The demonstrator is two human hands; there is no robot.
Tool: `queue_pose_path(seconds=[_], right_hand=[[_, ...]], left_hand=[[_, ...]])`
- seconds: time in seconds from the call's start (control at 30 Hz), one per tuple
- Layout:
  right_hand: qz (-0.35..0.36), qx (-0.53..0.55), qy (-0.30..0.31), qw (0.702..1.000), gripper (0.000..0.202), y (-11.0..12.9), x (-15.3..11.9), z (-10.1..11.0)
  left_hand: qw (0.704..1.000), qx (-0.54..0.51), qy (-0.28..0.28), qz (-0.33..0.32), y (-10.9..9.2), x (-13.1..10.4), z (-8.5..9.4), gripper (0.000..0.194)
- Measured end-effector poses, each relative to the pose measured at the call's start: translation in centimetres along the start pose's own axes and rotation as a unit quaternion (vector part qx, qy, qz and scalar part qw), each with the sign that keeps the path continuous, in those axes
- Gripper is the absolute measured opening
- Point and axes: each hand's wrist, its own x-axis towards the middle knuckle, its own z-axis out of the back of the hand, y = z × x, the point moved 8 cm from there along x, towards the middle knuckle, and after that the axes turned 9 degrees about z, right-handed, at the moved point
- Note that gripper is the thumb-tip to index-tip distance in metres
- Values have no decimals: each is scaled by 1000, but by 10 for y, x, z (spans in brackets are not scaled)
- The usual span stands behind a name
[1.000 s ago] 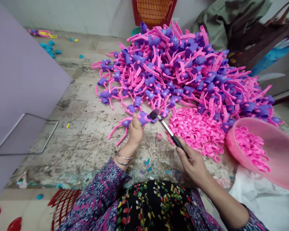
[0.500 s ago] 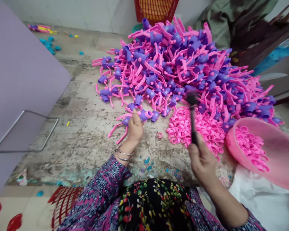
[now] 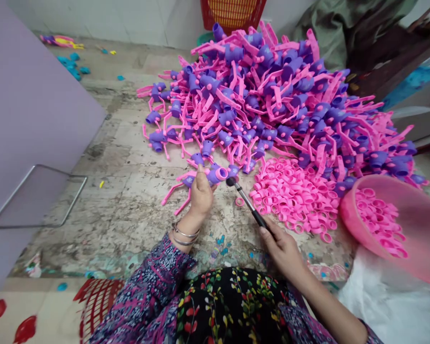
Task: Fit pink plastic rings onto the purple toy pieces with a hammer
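My left hand [image 3: 201, 197] is closed around a purple and pink plastic toy body [image 3: 214, 177]. A pink ring sits at its open end, which points right, and pink limbs stick out to the left. My right hand [image 3: 284, 251] grips the black handle of a small hammer [image 3: 251, 207] with a metal shaft and a round black head. The head is beside the toy body's ringed end; whether they touch I cannot tell. Near the hammer shaft lies one loose pink ring [image 3: 236, 201]. Further right spreads a heap of pink rings [image 3: 294, 196].
A large pile of purple and pink toy bodies [image 3: 265, 95] covers the back of the worn table [image 3: 118, 205]. At right, a pink bowl [image 3: 348, 212] holds more rings. A lilac panel [image 3: 32, 119] with a wire handle stands left. Behind is a red basket [image 3: 206, 19].
My right hand has brought the hammer down and to the left, from upright over the ring heap to beside the toy body's end. My left hand stays nearly in place.
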Motion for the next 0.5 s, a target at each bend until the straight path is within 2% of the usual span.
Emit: queue_pose_path(seconds=[0.13, 0.27, 0.5], right_hand=[[18, -160, 77, 984, 45, 5, 0, -21], [54, -260, 112, 958, 43, 12, 7, -35], [128, -335, 72, 931, 38, 20, 11, -44]], left_hand=[[1000, -15, 4, 22, -2, 0, 1, 49], [998, -36, -5, 55, 0, 0, 3, 49], [995, -36, 30, 84, 0, -7, -1, 45]])
